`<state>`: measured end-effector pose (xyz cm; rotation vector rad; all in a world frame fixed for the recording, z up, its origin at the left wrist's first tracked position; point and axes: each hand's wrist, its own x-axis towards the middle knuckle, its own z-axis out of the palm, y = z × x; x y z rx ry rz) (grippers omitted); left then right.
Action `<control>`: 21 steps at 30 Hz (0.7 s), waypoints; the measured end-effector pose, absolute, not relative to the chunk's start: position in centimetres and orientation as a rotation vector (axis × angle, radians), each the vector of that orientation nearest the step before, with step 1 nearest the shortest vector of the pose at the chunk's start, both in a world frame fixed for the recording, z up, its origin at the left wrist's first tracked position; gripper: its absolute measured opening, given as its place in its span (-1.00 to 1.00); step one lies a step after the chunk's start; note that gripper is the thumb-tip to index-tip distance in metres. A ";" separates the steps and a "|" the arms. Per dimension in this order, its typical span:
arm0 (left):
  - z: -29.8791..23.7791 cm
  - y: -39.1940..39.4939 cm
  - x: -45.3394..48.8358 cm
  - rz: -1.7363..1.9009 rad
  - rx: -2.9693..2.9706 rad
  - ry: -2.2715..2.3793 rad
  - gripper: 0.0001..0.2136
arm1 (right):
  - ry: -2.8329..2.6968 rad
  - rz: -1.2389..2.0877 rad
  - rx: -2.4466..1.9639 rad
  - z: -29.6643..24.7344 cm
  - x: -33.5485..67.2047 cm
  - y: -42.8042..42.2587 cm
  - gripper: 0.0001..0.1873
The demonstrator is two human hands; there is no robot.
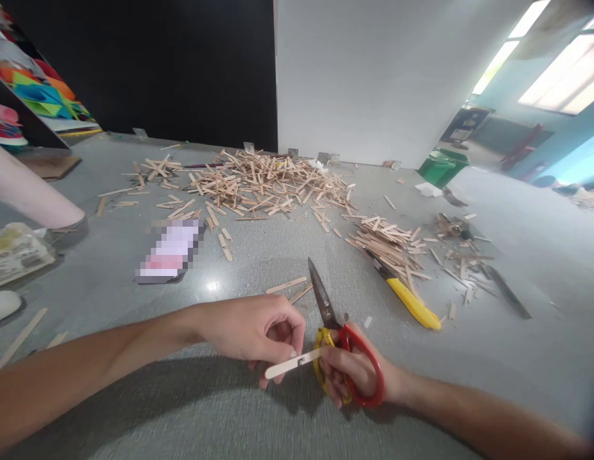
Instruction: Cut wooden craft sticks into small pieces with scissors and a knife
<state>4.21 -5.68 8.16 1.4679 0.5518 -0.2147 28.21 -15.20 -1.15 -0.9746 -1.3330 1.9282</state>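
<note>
While a pale wooden stick (pixel 283 368) sits between the two hands above the tabletop (pixel 220 421), the right hand (pixel 352 370) grasps scissors (pixel 329 316) by their red and yellow handles, its thumb over the stick's right end, blades pointing away. The left hand (pixel 258 329) arches palm down, fingers curled behind the stick; whether its grip clamps the wood, I cannot tell. Both forearms angle inward. Beyond lie a yellow-handled cutter (pixel 412 303), a phone (pixel 172 249) and heaped sticks (pixel 258 182).
</note>
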 end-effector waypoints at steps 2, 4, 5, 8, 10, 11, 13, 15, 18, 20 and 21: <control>8.2 -5.7 4.2 -0.211 1.470 0.544 -0.92 | -1.332 1.929 -0.977 -1.3 28.2 -15.2 -0.44; 8.3 -5.7 4.2 -0.209 1.473 0.533 -0.92 | -1.340 1.936 -0.978 -1.5 28.3 -15.2 -0.45; 8.3 -5.8 4.2 -0.209 1.477 0.528 -0.92 | -1.349 1.941 -0.979 -1.5 28.3 -15.2 -0.45; 8.2 -5.7 4.2 -0.197 1.515 0.516 -0.92 | -1.373 1.948 -0.984 -1.4 28.4 -15.1 -0.44; 8.0 -5.7 4.2 -0.197 1.540 0.521 -0.93 | -1.381 1.954 -0.988 -1.2 28.5 -15.1 -0.44; 8.0 -5.7 4.2 -0.201 1.550 0.526 -0.94 | -1.383 1.956 -0.992 -1.1 28.5 -15.1 -0.44; 7.8 -5.6 4.2 -0.208 1.562 0.533 -0.95 | -1.395 1.959 -0.996 -1.0 28.5 -15.1 -0.45; 7.7 -5.7 4.1 -0.202 1.583 0.539 -0.96 | -1.400 1.952 -1.002 -0.9 28.5 -15.1 -0.45; 7.6 -5.8 4.1 -0.201 1.601 0.557 -0.96 | -1.402 1.940 -1.006 -0.9 28.5 -15.1 -0.45; 7.5 -5.9 4.1 -0.205 1.603 0.562 -0.98 | -1.405 1.941 -1.005 -0.9 28.5 -15.1 -0.47; 7.4 -5.9 4.1 -0.205 1.599 0.561 -0.98 | -1.405 1.942 -1.004 -0.9 28.5 -15.1 -0.47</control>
